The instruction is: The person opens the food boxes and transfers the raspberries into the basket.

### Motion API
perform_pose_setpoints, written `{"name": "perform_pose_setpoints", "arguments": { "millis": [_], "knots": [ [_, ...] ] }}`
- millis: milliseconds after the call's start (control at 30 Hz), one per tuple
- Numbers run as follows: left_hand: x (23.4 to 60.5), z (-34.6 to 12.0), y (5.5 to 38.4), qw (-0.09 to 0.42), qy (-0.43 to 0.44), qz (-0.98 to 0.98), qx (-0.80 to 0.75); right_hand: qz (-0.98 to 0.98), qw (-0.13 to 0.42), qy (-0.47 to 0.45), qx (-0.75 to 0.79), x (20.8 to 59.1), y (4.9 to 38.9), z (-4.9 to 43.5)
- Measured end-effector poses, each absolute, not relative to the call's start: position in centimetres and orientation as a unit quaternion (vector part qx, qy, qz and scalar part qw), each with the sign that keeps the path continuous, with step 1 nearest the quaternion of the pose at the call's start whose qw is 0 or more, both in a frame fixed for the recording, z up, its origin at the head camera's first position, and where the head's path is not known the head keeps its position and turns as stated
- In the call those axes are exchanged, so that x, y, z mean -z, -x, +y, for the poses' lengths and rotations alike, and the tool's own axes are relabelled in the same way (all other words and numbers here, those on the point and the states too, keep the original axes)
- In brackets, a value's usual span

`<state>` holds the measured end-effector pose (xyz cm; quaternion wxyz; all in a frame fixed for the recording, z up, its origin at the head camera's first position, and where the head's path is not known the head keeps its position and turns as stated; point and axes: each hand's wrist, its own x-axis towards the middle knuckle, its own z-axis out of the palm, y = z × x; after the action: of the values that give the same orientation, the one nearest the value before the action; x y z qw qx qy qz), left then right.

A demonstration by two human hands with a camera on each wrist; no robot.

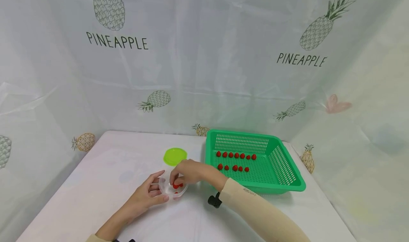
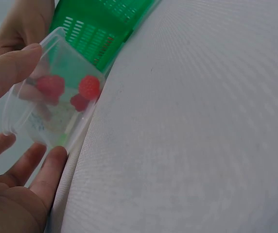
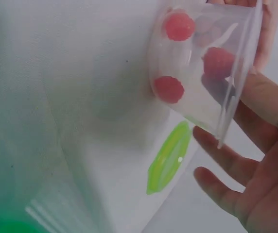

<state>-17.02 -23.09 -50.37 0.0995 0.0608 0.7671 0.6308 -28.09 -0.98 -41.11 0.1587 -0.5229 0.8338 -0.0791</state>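
A clear plastic tub point(image 1: 164, 188) stands on the table, its mouth up. My left hand point(image 1: 146, 196) holds it from the left, thumb at the near side and fingers spread along the far side. Inside the tub reaches my right hand point(image 1: 189, 171), pinching a red raspberry point(image 3: 218, 62) between thumb and fingers. Two more raspberries lie on the tub's bottom, one raspberry point(image 2: 89, 87) showing clearly through the wall in the left wrist view. Just behind the tub lies a light green lid point(image 1: 175, 156).
To the right, a green slotted basket point(image 1: 274, 178) holds two rows of red raspberries point(image 1: 236, 155). Its left wall is close to my right forearm, which passes in front of it. A pineapple-print curtain point(image 1: 204, 57) hangs behind the white-covered table point(image 1: 96, 178).
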Motion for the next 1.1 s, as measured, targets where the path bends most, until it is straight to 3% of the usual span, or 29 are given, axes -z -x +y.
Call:
{"name": "perform_pose_setpoints", "arguments": {
  "millis": [233,433,767,1100],
  "knots": [
    [50.2,-23.2,16.7,0.091,-0.064,0.772,-0.626,0.828,0.098,0.54,0.119,39.3,28.0,-0.3],
    [50.3,-23.1,16.8,0.096,-0.061,0.765,-0.634,0.823,0.086,0.539,0.158,37.0,28.2,1.8],
    [50.2,-22.7,16.8,0.097,-0.072,0.759,-0.64,0.83,0.024,0.506,0.234,33.9,28.8,9.4],
    [50.1,-22.9,16.8,0.09,-0.073,0.761,-0.638,0.86,-0.006,0.463,0.215,34.4,30.1,17.8]
  ]
}}
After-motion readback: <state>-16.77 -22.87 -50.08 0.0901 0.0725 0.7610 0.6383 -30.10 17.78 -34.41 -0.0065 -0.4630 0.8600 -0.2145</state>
